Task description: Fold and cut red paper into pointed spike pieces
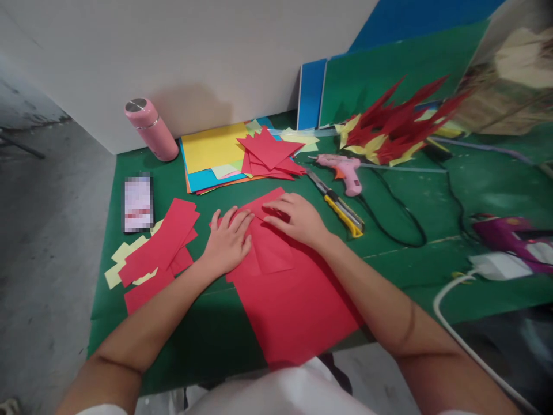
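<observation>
Resting both hands near each other but apart, on red paper over the green table [389, 271]. Spreading the left hand [228, 242] palm down over the left side of the smaller red pieces [276, 253], pointing its fingers away from the body. Bending the right hand [302, 222] over the upper part of the same pieces and curling its fingers toward the left hand; being unable to tell whether pinching an edge or only touching. Seeing, between the forearms, a large red sheet [302, 323] running from under those pieces back toward the body.

Finding, just left of the left hand, overlapping red strips [162, 236] among pale yellow slips [123, 253], and beyond these a pixelated rectangular object [138, 204]. Noting, just right of the right hand, a yellow-handled knife [343, 216] lying at a slant, and past it a pink glue gun [352, 173] trailing a black cord [425, 235].

Facing, beyond both hands, red pointed cutouts [270, 153] lying partly over a stack of coloured paper [211, 144]. Spotting a pink bottle [153, 132] farther out, beyond the left hand. Viewing, far beyond the right hand, a red-and-yellow flame-like paper shape [389, 129] standing before a green panel [397, 80]. Glimpsing, well right of the right hand, a white block [501, 266] beside a purple object [505, 233].
</observation>
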`<state>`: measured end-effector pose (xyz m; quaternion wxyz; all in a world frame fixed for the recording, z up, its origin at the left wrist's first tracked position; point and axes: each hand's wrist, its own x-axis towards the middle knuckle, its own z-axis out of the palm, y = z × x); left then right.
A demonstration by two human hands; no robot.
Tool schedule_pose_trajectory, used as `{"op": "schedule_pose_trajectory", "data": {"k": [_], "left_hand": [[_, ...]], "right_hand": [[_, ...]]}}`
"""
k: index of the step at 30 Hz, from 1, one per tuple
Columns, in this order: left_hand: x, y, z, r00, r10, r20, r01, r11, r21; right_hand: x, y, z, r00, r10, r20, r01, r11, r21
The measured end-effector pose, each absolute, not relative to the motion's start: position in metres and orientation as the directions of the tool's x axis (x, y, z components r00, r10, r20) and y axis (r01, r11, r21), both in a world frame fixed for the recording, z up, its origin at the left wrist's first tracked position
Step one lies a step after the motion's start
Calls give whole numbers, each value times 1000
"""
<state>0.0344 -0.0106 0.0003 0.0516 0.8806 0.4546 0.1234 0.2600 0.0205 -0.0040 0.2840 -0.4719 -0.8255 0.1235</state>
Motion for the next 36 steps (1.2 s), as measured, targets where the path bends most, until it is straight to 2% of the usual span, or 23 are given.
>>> {"op": "schedule_pose_trajectory", "data": {"k": [2, 9, 17, 26, 30, 36], "left_hand": [[34, -10, 0, 559, 812, 171, 786, -584, 203], [34, -11, -1, 561, 811, 166, 787, -585, 198], [34, -11, 0, 552, 817, 167, 790, -577, 209], [33, -11, -3, 552, 807, 211, 774, -590, 232], [32, -10, -1, 526, 824, 212, 761, -567, 316], [24, -4, -6, 417, 853, 315, 606, -519, 602]], "right_hand": [[258, 20, -3, -415, 846, 336, 705, 532, -469], [252, 15, 2, -410, 865, 290, 645, 500, -578], [244, 10, -2, -486, 795, 364, 545, 601, -585], [252, 12, 8, -703, 650, 288, 451, 720, -527], [250, 12, 5, -688, 652, 320, 473, 736, -484], [249, 13, 3, -690, 658, 302, 494, 733, -468]]}}
